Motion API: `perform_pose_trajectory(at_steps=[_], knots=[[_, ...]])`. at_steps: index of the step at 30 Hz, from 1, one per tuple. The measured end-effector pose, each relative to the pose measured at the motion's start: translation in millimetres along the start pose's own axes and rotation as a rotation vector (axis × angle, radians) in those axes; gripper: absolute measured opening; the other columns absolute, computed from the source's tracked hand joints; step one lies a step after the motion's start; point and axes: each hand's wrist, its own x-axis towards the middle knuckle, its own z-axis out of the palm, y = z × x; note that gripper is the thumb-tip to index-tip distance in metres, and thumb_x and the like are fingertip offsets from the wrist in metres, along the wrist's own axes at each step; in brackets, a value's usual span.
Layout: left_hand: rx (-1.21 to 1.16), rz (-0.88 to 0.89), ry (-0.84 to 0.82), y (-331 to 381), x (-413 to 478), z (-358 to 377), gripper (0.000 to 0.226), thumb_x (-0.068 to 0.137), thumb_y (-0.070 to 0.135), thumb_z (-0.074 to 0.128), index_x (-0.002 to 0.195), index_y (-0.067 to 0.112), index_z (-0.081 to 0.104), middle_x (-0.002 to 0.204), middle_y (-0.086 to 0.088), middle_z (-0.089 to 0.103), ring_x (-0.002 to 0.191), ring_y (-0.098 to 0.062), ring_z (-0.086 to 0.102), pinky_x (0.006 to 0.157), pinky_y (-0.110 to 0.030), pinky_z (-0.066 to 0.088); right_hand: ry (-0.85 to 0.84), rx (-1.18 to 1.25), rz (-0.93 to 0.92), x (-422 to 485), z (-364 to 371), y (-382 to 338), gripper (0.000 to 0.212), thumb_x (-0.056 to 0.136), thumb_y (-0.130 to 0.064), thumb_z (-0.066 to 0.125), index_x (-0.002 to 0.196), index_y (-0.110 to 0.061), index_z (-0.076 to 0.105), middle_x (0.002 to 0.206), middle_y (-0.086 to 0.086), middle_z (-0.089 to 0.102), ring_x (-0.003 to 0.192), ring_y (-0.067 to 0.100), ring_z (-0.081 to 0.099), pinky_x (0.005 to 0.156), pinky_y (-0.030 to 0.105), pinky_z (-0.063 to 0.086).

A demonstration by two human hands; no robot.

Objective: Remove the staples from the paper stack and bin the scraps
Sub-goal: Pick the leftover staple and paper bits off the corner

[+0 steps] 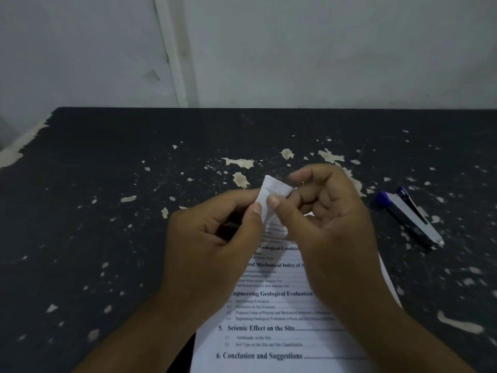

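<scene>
Closest to me, at the bottom centre of the frame, the paper stack [282, 332] lies flat on the worktop [107, 211], its printed contents page facing up. Above it my left hand [215, 238] and right hand [330, 224] meet at mid-frame. Both have their fingers [322, 195] curled, and the thumbs pinch the stack's top corner [274, 188], which is lifted and bent up off the surface. I take it the staple sits in that corner, but the dim light keeps me from making it out for certain.

The risk I see is tearing. Bare fingertips prying at a staple could rip the corner away rather than free the metal, and a loose leg could prick a thumb. A freed staple could also drop among the pale flakes [243, 162] of the peeling surface and be hard to find.

I see no bin or other container anywhere, so I will have to find one out of frame for the scraps.

Further out, at centre right, a blue and grey stapler [411, 216] lies well apart from the hands. Beyond the worktop's far edge, a plain pale wall [295, 49] fills the top of the frame.
</scene>
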Motion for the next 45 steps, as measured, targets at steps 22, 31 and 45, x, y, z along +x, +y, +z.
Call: perform_pose_trajectory(at_steps=[22, 31, 45], knots=[[-0.404, -0.425, -0.01, -11, 6, -1, 0.019, 0.093, 0.029, 0.066, 0.085, 0.015, 0.075, 0.061, 0.002, 0.063, 0.059, -0.014, 0.059, 0.06, -0.03, 0.052, -0.119, -0.323, -0.08, 5, -1, 1, 0.022, 0.092, -0.037, 0.059, 0.112, -0.037, 0.068, 0.114, -0.018, 0.061, 0.116, 0.004, 0.053, 0.093, 0.013, 0.038], [-0.595, -0.491, -0.097, -12, 6, 2, 0.017, 0.089, 0.027, 0.067, 0.087, 0.01, 0.07, 0.077, -0.016, 0.069, 0.066, -0.024, 0.064, 0.062, -0.036, 0.054, -0.057, -0.335, -0.096, 4, -2, -6, 0.019, 0.091, -0.037, 0.059, 0.104, -0.042, 0.072, 0.105, -0.013, 0.056, 0.109, 0.007, 0.052, 0.088, 0.017, 0.041], [-0.598, -0.509, -0.114, -15, 8, 1, 0.016, 0.09, 0.025, 0.062, 0.084, 0.013, 0.071, 0.069, -0.003, 0.069, 0.059, -0.013, 0.062, 0.056, -0.028, 0.051, -0.097, -0.347, -0.093, 3, -3, -7, 0.021, 0.093, -0.029, 0.059, 0.105, -0.044, 0.067, 0.111, -0.014, 0.055, 0.114, 0.007, 0.05, 0.095, 0.026, 0.039]])
